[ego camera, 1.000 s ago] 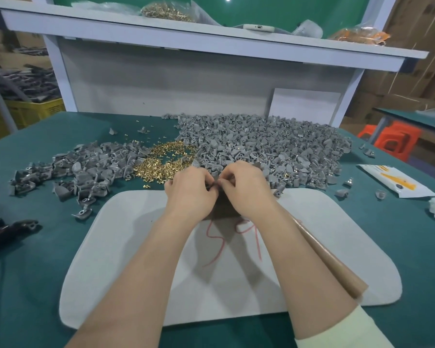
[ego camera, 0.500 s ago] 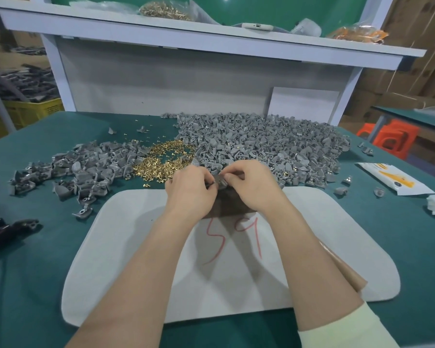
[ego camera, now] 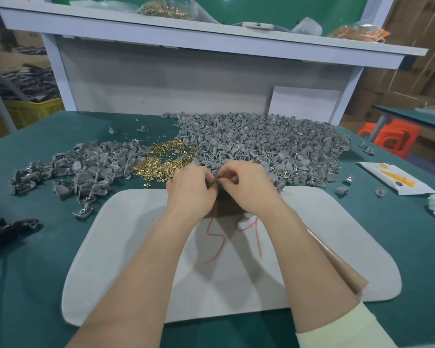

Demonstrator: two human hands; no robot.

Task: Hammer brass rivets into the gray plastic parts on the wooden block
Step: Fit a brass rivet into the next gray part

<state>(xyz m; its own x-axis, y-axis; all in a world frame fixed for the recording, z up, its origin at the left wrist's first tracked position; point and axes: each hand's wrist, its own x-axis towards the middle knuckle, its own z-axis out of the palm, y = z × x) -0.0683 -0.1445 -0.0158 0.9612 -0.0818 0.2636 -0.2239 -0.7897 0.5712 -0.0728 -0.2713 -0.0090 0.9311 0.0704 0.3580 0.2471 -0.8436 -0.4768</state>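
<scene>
Left hand [ego camera: 190, 192] and right hand [ego camera: 249, 189] meet fingertip to fingertip over the wooden block [ego camera: 221, 209] on the white mat [ego camera: 136, 247], curled fingers pinching a small piece [ego camera: 217, 181] between them (too hidden to name). Brass rivets [ego camera: 166, 159] lie just beyond the left hand, beside the big heap of gray plastic parts [ego camera: 274, 146].

White mat [ego camera: 136, 247] with red marks lay on green worktop [ego camera: 35, 285]. Phone [ego camera: 258, 25] on shelf [ego camera: 161, 36]. Orange stool [ego camera: 389, 135] far right.
</scene>
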